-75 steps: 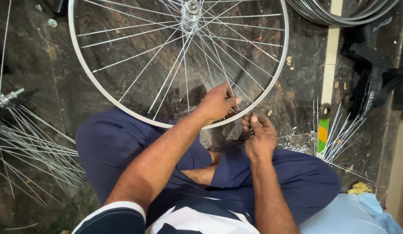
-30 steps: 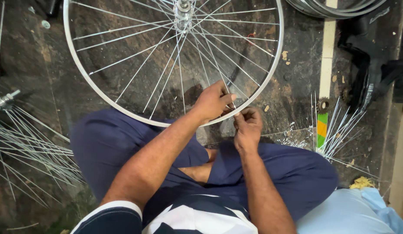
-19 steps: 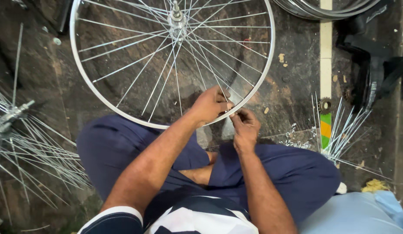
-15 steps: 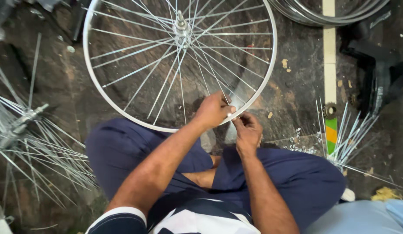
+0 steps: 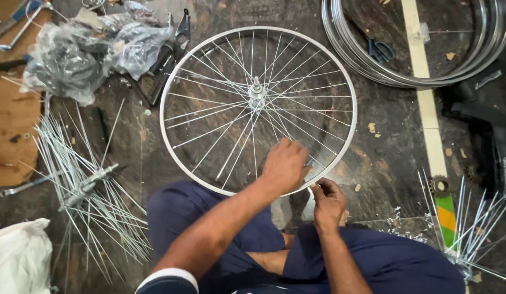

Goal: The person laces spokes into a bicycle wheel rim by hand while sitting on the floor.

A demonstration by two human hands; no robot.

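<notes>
A silver bicycle wheel (image 5: 179, 81) with thin spokes and a central hub (image 5: 256, 93) lies flat on the dark stone floor in front of my crossed legs. My left hand (image 5: 284, 166) rests over the near rim, fingers curled onto the spokes and rim there. My right hand (image 5: 328, 200) sits just outside the rim beside it, fingertips pinched at the rim's edge; whatever small part it holds is hidden.
A hub with loose spokes fanned out (image 5: 87, 185) lies at left, another spoke bundle (image 5: 470, 234) at right. Stacked bare rims (image 5: 405, 76) lie at top right with scissors (image 5: 379, 50) inside. Crumpled plastic bags (image 5: 84, 49) and black parts are at top left, a white cloth (image 5: 19, 261) at bottom left.
The view has tilted up and shifted, showing the whole wheel and the clutter at top left. Both hands stay at the near rim, the right hand now slightly lower and outside it.
</notes>
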